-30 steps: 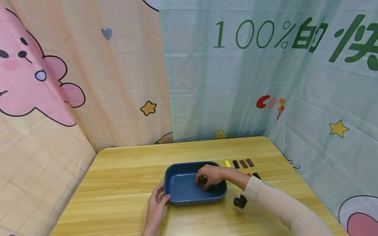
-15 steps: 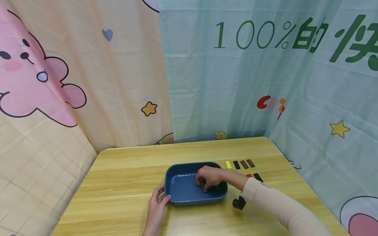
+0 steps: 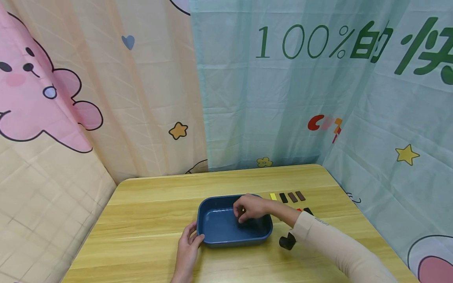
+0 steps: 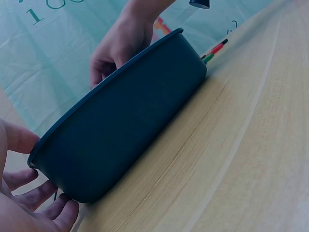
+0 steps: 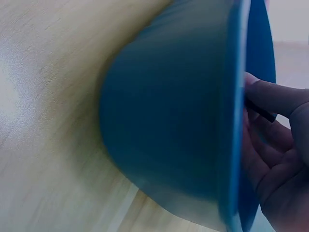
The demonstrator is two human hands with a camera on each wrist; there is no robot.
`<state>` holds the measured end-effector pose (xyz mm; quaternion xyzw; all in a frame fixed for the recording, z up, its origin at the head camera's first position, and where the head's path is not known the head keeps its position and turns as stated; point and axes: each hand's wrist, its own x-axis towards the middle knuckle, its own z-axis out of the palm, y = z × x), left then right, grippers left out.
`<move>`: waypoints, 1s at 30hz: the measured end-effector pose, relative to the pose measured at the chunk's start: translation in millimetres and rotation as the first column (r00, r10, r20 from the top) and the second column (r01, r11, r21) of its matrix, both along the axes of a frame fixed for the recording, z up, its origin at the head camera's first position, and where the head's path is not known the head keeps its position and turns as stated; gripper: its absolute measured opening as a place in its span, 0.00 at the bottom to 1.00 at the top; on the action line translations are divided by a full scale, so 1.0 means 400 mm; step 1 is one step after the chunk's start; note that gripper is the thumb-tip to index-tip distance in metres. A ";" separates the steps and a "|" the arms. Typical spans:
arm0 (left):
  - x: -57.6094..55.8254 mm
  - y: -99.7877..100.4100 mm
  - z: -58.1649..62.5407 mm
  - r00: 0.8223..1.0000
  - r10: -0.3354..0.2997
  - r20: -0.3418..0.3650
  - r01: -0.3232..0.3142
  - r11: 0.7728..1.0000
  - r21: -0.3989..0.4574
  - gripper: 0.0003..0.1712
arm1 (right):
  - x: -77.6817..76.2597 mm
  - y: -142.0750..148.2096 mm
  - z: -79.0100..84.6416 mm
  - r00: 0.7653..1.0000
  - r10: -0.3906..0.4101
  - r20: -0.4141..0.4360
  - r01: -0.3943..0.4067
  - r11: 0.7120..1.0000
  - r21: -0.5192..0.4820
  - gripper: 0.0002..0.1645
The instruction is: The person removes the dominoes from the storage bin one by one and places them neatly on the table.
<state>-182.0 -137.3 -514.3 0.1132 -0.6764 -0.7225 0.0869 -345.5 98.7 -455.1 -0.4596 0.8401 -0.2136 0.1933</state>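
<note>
A blue rectangular basin [image 3: 226,240] stands on the wooden table. At its left end my left hand [image 3: 187,245] holds on, the thumb over the rim and the fingers curled against the outer wall, as the left wrist view [image 4: 29,193] shows. My right hand [image 3: 252,207] reaches inside the basin's right half. Between its thumb and fingers is a thin dark block [image 5: 260,111], seen edge-on in the right wrist view and mostly hidden by the hand in the head view. The basin's near wall [image 4: 130,116] hides the floor in both wrist views.
Right of the basin lie small flat blocks: a yellow one [image 3: 273,196], a black one [image 3: 283,197], two brown ones [image 3: 292,197], a red one [image 3: 299,210] partly behind the sleeve, and another black one [image 3: 308,211]. A black camera [image 3: 287,241] hangs under the right wrist.
The right hand has risen slightly inside the basin. A brown block that showed beneath its fingers is now mostly hidden and looks darker. The left hand and basin stay put.
</note>
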 end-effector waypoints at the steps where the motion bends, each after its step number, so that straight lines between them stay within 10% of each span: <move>1: 0.000 0.001 0.001 1.000 0.001 0.002 -0.001 1.000 0.002 0.31 | 0.000 0.002 0.002 1.000 -0.007 0.002 0.007 1.000 -0.011 0.12; 30: -0.008 -0.003 -0.004 1.000 -0.004 0.026 0.003 1.000 0.010 0.31 | 0.017 0.163 0.070 0.997 -0.025 0.079 0.039 0.981 -0.189 0.04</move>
